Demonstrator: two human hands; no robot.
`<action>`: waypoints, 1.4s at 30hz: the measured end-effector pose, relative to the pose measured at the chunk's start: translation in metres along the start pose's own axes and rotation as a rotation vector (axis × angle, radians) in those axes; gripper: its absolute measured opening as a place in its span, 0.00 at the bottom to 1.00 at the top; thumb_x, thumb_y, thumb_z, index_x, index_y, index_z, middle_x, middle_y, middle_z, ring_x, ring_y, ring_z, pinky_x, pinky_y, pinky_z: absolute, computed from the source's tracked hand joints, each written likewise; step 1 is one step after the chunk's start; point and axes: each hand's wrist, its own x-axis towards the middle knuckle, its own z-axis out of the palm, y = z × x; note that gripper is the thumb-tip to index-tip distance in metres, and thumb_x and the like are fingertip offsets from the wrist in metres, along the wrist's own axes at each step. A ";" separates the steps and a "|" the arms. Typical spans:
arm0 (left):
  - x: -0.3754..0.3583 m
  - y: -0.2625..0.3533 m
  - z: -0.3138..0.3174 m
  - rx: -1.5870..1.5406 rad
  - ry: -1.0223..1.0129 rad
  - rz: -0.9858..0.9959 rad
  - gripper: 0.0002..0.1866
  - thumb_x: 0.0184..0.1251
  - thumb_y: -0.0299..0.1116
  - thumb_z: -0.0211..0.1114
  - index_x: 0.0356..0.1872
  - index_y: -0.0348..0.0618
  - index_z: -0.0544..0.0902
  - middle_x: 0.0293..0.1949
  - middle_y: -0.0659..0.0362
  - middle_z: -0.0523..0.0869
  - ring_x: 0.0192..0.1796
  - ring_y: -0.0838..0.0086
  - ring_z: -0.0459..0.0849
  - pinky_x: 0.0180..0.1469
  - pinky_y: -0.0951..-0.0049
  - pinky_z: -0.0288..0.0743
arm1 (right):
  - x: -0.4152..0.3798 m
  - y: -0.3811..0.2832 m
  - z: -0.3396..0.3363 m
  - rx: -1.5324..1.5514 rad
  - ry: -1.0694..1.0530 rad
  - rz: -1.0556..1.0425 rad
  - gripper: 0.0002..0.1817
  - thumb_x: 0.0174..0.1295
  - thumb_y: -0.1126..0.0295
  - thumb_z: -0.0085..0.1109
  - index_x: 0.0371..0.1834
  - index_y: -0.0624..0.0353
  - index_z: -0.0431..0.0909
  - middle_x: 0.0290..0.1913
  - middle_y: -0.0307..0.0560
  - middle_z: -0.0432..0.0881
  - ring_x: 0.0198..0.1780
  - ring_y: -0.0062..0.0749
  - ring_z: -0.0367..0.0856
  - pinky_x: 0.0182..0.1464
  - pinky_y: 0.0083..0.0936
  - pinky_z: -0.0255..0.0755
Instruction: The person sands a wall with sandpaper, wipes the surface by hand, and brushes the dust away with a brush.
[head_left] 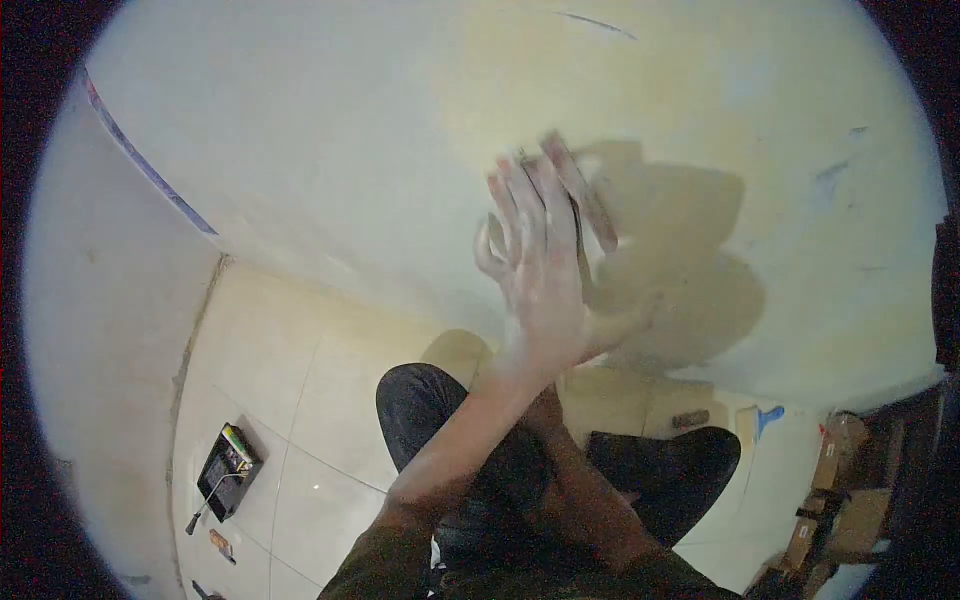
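Note:
My left hand, pale with dust, reaches up to the wall. Its fingers lie over a dusty sanding block, whose long edge shows to the right of them. The block is pressed close to the wall, and a dark shadow falls beside it. My right forearm passes behind the left wrist. The right hand is mostly hidden there, its fingers out of sight. Yellowish patches and a few dark scuffs mark the wall around the hands.
A black paint tray with a small roller stands on the tiled floor at left, near an orange tool. At right lie a brown block, a blue-handled scraper and cardboard boxes. My bent knees are close to the wall.

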 end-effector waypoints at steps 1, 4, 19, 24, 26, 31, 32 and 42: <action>0.004 0.000 0.000 -0.023 0.008 -0.022 0.75 0.42 0.70 0.76 0.81 0.28 0.47 0.80 0.26 0.45 0.83 0.31 0.41 0.76 0.29 0.38 | 0.002 -0.002 -0.001 0.007 -0.002 0.006 0.34 0.74 0.50 0.51 0.75 0.61 0.65 0.75 0.59 0.69 0.77 0.53 0.62 0.81 0.46 0.51; -0.036 -0.029 0.051 0.267 -0.134 -0.049 0.76 0.41 0.70 0.76 0.81 0.27 0.45 0.81 0.26 0.44 0.83 0.32 0.39 0.76 0.29 0.38 | 0.006 -0.001 -0.005 0.014 -0.033 0.027 0.34 0.74 0.50 0.51 0.76 0.60 0.64 0.75 0.59 0.68 0.77 0.52 0.62 0.80 0.45 0.52; 0.002 -0.030 0.002 0.068 -0.021 -0.057 0.80 0.41 0.72 0.76 0.82 0.28 0.38 0.81 0.25 0.37 0.83 0.29 0.32 0.77 0.30 0.33 | 0.004 -0.013 -0.031 -0.251 -0.272 0.044 0.34 0.78 0.50 0.46 0.79 0.58 0.59 0.77 0.54 0.66 0.78 0.44 0.62 0.79 0.42 0.56; -0.009 -0.016 0.006 0.061 -0.091 -0.103 0.79 0.42 0.73 0.76 0.82 0.28 0.39 0.81 0.25 0.36 0.83 0.29 0.32 0.77 0.29 0.33 | 0.014 -0.011 -0.028 -0.205 -0.117 0.003 0.34 0.78 0.51 0.48 0.79 0.58 0.59 0.77 0.54 0.65 0.77 0.42 0.62 0.79 0.42 0.56; -0.015 -0.019 0.005 0.161 -0.175 -0.084 0.79 0.42 0.72 0.76 0.82 0.28 0.39 0.81 0.25 0.36 0.83 0.29 0.31 0.77 0.28 0.34 | 0.008 -0.005 -0.009 -0.226 -0.077 -0.005 0.34 0.78 0.51 0.49 0.79 0.59 0.59 0.77 0.54 0.64 0.77 0.42 0.62 0.79 0.41 0.55; -0.001 -0.025 0.010 -0.043 -0.063 -0.150 0.79 0.43 0.68 0.78 0.81 0.29 0.36 0.81 0.25 0.34 0.81 0.26 0.28 0.76 0.25 0.35 | 0.006 0.015 0.023 -0.111 0.075 -0.028 0.34 0.75 0.49 0.52 0.75 0.60 0.64 0.76 0.56 0.66 0.76 0.49 0.63 0.78 0.46 0.55; 0.000 -0.024 0.009 -0.010 -0.046 -0.135 0.76 0.43 0.67 0.78 0.80 0.28 0.40 0.79 0.26 0.39 0.80 0.27 0.33 0.76 0.28 0.38 | 0.008 0.013 0.020 -0.109 0.049 -0.019 0.34 0.75 0.49 0.52 0.75 0.60 0.65 0.76 0.56 0.66 0.76 0.49 0.63 0.78 0.46 0.55; -0.004 -0.005 0.018 0.077 0.006 -0.099 0.64 0.46 0.61 0.80 0.74 0.26 0.56 0.74 0.30 0.58 0.76 0.34 0.57 0.78 0.42 0.50 | 0.011 0.009 0.009 -0.084 0.017 -0.015 0.33 0.73 0.49 0.53 0.74 0.59 0.67 0.75 0.56 0.68 0.76 0.51 0.64 0.78 0.47 0.55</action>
